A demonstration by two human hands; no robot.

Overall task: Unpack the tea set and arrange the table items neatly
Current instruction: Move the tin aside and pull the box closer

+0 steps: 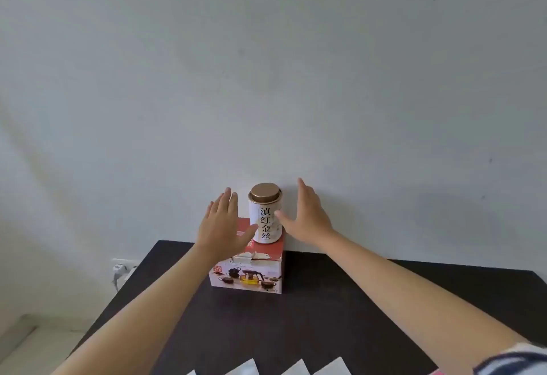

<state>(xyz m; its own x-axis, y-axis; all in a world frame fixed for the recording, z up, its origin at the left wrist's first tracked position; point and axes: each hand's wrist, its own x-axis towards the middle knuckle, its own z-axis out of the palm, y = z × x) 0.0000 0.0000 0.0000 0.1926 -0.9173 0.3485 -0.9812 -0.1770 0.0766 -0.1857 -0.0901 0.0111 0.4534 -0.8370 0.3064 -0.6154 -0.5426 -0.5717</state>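
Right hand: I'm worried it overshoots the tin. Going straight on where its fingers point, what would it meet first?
Probably the wall. The right hand passes beside the tea tin, thumb near its side; depth is unclear.

Tea tin [265, 214] atop box [248, 268], wall [266, 78] close behind, dark table [325, 315] open in front

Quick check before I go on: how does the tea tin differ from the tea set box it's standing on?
The tea tin is a round, upright cylinder; the tea set box is a squat rectangular carton. The tin is white with black characters and a bronze lid; the box is red on top, with teapot and cup pictures on its front. The tin stands on the box; the box sits on the dark table. Both look closed.
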